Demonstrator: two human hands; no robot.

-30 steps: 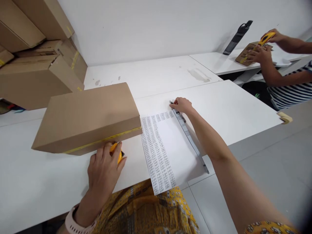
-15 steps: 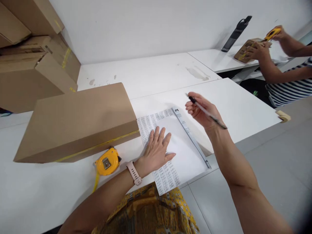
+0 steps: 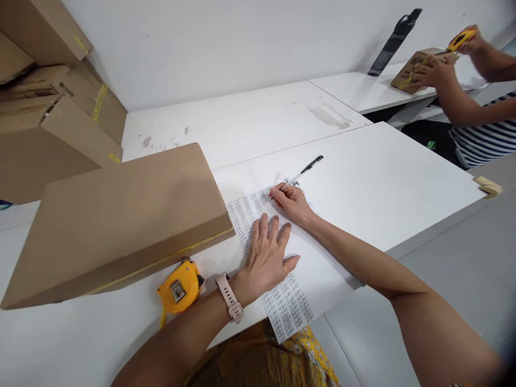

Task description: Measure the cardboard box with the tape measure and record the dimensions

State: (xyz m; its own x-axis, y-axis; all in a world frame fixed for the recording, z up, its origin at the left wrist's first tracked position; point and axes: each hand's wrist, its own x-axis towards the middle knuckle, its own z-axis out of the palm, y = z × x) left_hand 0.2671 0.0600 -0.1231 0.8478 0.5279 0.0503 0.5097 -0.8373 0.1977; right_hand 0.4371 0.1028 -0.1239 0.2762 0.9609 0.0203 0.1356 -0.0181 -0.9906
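My left hand [image 3: 268,251] lies flat with fingers stretched out on a printed sheet of paper [image 3: 282,258] full of small figures. My right hand [image 3: 291,201] is closed round a black-capped pen [image 3: 303,170], its tip down on the upper part of the sheet. A yellow tape measure [image 3: 179,287] lies on the white table [image 3: 382,177] just left of my left wrist, which wears a pink watch. A long flat cardboard box [image 3: 116,220] sits to the left of the sheet, a strip of yellow tape running along its front edge.
Several cardboard boxes [image 3: 52,118] are stacked at the far left against the wall. At the far right another person in a striped shirt [image 3: 484,140] handles a small box [image 3: 415,70] and a yellow tool. A roll of tape [image 3: 488,186] sits at the table's right corner.
My left hand let go of the tape measure and moved onto the sheet. My right hand picked up the pen, lifted it, then brought its tip down to the paper.
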